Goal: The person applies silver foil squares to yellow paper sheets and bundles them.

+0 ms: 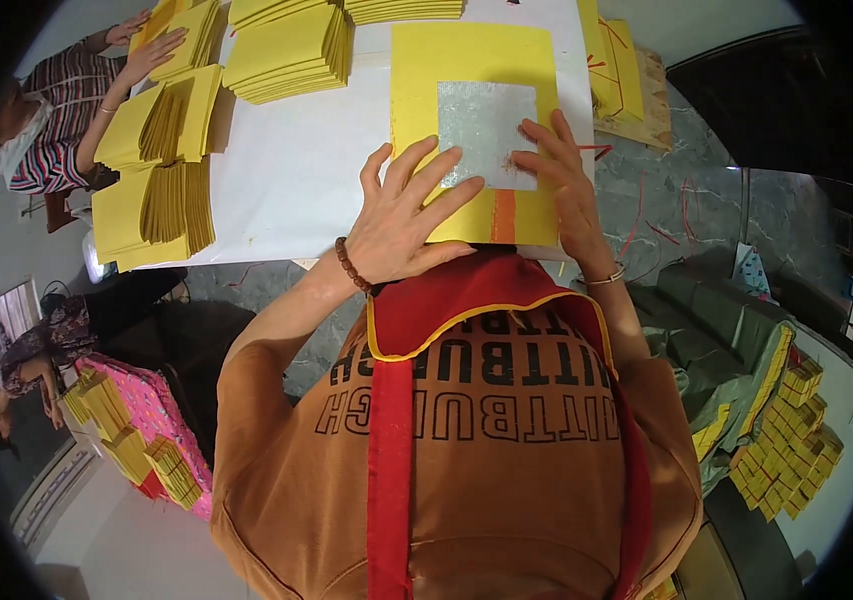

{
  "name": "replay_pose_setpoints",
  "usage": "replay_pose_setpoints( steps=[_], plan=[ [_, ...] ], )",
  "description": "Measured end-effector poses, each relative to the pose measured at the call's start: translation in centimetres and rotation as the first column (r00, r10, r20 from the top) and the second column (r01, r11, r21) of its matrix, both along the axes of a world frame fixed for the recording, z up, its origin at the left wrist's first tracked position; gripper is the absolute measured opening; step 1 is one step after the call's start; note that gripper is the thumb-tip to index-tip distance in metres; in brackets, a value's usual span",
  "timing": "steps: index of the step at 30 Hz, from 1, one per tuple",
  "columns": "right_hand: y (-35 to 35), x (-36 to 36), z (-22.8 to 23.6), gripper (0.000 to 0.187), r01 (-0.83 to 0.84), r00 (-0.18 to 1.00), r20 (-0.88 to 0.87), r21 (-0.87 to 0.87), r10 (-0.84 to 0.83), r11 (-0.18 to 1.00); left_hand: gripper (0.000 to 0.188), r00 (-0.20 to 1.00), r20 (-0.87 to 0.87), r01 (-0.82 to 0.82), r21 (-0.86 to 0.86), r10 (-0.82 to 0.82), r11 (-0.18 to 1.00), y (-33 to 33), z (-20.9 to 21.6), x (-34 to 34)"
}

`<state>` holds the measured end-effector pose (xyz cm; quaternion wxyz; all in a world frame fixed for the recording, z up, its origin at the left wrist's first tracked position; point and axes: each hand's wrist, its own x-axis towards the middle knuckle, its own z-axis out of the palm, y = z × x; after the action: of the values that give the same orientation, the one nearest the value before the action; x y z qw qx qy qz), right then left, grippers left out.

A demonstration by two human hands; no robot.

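Observation:
In front of me a yellow sheet of paper point(471, 55), perhaps the top of a stack, lies at the table's near edge. A silver foil square point(486, 125) sits on its middle, and an orange strip point(503, 215) runs from below the square toward me. My left hand point(411, 205) rests with spread fingers over the left side of the sheet, fingertips on the foil's lower left. My right hand point(561, 180) lies along the sheet's right edge, its fingers stretched out and touching the foil's right side. Neither hand grips anything.
Folded yellow paper stacks point(286, 55) stand across the white table point(296, 180), with more fanned bundles point(171, 205) at its left end. Another person's hand point(156, 55) touches a stack at the far left. Tied yellow bundles point(618, 70) lie on a board at right.

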<state>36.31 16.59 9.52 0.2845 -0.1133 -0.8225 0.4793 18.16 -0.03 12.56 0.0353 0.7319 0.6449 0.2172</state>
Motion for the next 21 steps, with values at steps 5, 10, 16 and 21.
replay_pose_setpoints(
  steps=[5,10,16,21],
  plan=[
    [0.0,0.5,0.9,0.036,0.041,0.998,-0.05,0.165,-0.033,0.985,0.054,0.999,0.026,-0.03,0.047,0.029,0.998,-0.2,0.5,0.2],
    [0.0,1.1,2.0,0.03,-0.097,0.991,0.108,0.123,0.084,0.988,0.03,0.988,0.083,0.12,0.123,-0.13,0.985,0.3,1.9,-0.7],
    [0.5,0.9,1.7,0.031,-0.077,0.995,0.05,-0.086,0.081,0.993,0.011,0.873,0.454,0.157,0.084,-0.178,0.984,1.8,2.4,-1.3],
    [0.0,0.8,1.3,0.042,-0.058,0.998,-0.012,0.005,0.058,0.998,0.013,0.828,0.554,0.155,-0.078,-0.086,0.985,2.3,2.5,-1.8]
  ],
)
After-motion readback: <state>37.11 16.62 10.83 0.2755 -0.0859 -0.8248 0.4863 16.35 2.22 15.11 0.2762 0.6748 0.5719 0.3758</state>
